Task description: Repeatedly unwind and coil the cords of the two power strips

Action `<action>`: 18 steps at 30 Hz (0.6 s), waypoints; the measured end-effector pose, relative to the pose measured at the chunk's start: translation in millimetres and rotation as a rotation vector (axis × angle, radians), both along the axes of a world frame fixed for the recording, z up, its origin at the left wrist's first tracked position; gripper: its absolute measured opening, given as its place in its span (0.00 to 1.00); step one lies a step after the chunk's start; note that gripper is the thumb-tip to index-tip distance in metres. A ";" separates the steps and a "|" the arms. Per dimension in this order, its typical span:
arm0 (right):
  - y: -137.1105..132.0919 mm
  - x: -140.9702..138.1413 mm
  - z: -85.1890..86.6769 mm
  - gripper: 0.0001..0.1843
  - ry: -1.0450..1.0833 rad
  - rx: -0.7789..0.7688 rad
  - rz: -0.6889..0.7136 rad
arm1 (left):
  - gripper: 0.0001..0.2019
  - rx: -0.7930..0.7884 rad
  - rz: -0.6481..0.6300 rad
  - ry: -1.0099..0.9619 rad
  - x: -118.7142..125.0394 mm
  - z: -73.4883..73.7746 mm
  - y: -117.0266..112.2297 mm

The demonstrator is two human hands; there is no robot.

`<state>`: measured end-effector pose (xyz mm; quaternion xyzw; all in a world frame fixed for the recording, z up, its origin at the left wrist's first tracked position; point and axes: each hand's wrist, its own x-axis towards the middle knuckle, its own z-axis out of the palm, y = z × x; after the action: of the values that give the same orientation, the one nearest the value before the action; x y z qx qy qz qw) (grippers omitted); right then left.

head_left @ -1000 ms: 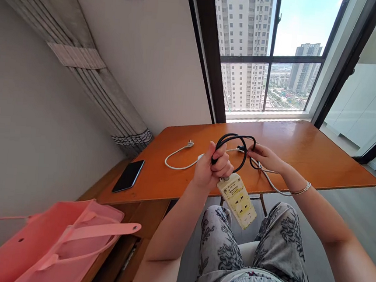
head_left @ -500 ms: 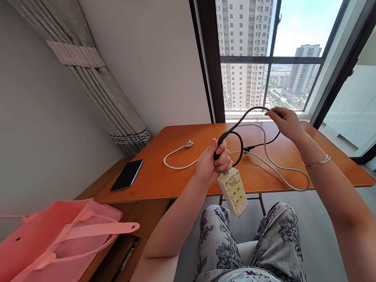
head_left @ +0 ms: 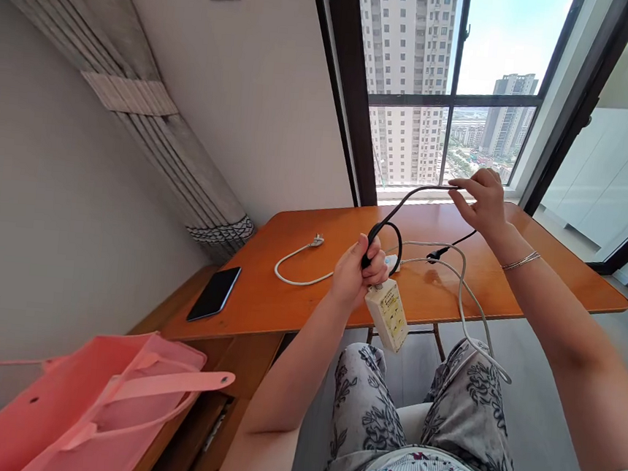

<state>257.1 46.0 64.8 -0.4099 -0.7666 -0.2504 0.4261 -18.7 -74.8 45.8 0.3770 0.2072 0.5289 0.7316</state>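
My left hand (head_left: 359,271) is closed around the coiled part of a black power cord (head_left: 405,199). Just below that fist hangs a yellowed white power strip (head_left: 387,315), tilted, with sockets on its face; its link to the cord is hidden by the fingers. My right hand (head_left: 482,199), raised near the window, pinches the cord farther along between thumb and fingers. From there the cord drops to a black plug (head_left: 436,256) over the table. A white cable (head_left: 465,300) loops past it and sags over the table's front edge toward my knee.
The orange-brown table (head_left: 264,297) stands before the window (head_left: 451,101). On its left lie a white plug (head_left: 318,241) and a dark phone (head_left: 214,293). A white block (head_left: 391,261) shows behind my left hand. A pink bag (head_left: 112,401) sits at lower left.
My right hand has slid slightly up and right along the black cord. The black plug has shifted right, and the white cable's loop now droops off the table edge. My left hand barely moved.
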 end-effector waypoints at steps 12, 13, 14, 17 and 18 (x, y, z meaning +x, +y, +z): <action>-3.0 20.1 -60.2 0.30 0.237 -0.910 0.246 | 0.25 -0.026 0.017 0.037 1.9 -9.2 3.3; -0.3 26.9 -61.3 0.32 0.356 -1.025 0.286 | 0.25 -0.016 0.006 0.046 1.3 -9.9 3.5; 3.0 33.4 -62.9 0.34 0.464 -1.103 0.285 | 0.25 -0.008 -0.006 0.054 1.1 -10.7 3.6; 14.3 47.0 -73.0 0.30 0.529 -1.181 0.076 | 0.26 -0.001 -0.036 0.065 3.1 -13.9 3.7; 17.8 48.4 -78.2 0.29 0.455 -1.199 -0.015 | 0.26 0.005 -0.043 0.067 4.4 -15.1 3.5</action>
<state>305.6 63.8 -13.5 -0.6251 -0.6612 0.3122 0.2731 -14.3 -71.2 30.7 0.4007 0.2223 0.5005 0.7346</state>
